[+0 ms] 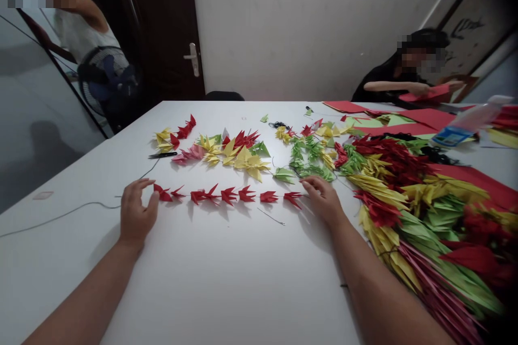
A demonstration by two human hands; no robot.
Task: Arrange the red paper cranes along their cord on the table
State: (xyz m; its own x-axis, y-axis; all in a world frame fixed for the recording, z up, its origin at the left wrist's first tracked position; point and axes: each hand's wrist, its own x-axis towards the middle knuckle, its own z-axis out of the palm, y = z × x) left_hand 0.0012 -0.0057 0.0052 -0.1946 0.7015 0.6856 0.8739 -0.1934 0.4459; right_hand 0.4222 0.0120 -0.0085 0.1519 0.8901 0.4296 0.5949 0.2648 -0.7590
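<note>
Both hands bracketed the string of red paper cranes (226,194), laid straight on the white table (226,280). The left hand (135,214) curled loosely, fingertips at its end crane; the right hand (321,199) rested flat, fingers together, touching the opposite end, apparently keeping the line straight.

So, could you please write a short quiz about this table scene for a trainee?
1. True or false: the cranes between the hands are red.
2. Which hand touches the row's end near the green cranes?
3. Multiple choice: the scissors lie (A) beside the left hand's wrist, (B) beyond the row, (C) under the paper.

Key:
1. True: cranes.
2. Right hand; the left hand is at the other end; green cranes.
3. B: scissors.
</note>
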